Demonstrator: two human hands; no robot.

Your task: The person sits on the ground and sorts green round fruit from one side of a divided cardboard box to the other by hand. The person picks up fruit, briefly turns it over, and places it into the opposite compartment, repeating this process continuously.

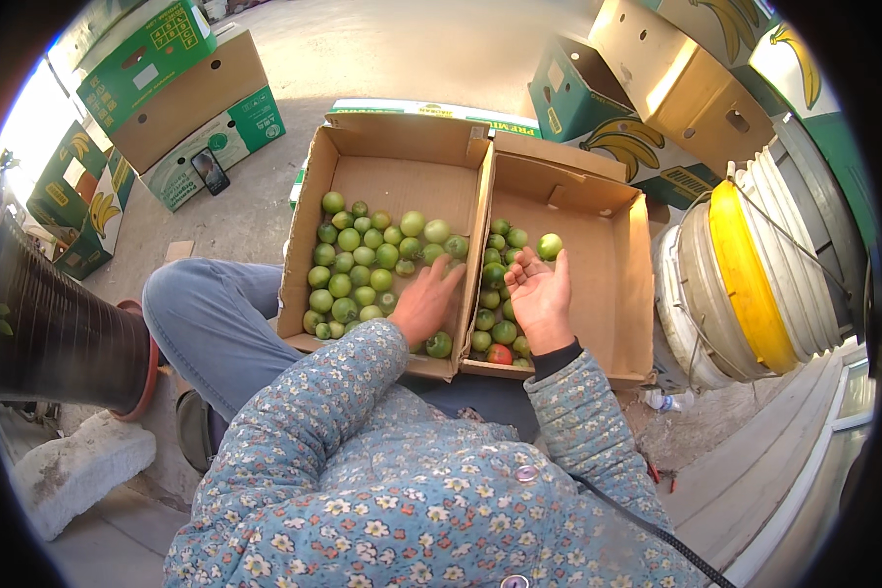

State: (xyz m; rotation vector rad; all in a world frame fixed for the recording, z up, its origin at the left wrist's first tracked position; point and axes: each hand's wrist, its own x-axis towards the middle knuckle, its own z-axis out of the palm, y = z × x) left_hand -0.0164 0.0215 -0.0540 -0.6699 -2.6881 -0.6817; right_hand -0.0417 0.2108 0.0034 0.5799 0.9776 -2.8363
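Observation:
Two open cardboard boxes stand side by side before me. The left box (397, 173) holds many green tomatoes (364, 256), mostly at its near and left side. My left hand (425, 300) is over this box, back up and fingers apart, its fingertips beside the tomatoes near the dividing wall. Whatever lies under its palm is hidden. Over the right box (586, 242) my right hand (540, 298) is turned palm up with nothing in the palm. A single green tomato (550, 246) is just beyond its fingertips; contact is unclear. More green tomatoes (493, 275) and a reddish one (499, 354) lie along that box's left side.
Stacked banana cartons (191, 110) stand at the far left, with a phone (210, 172) leaning on them. More cartons (676, 81) are at the far right. Nested plastic buckets (753, 275) flank the right box. A dark plant pot (66, 323) and a white block (84, 470) are at left.

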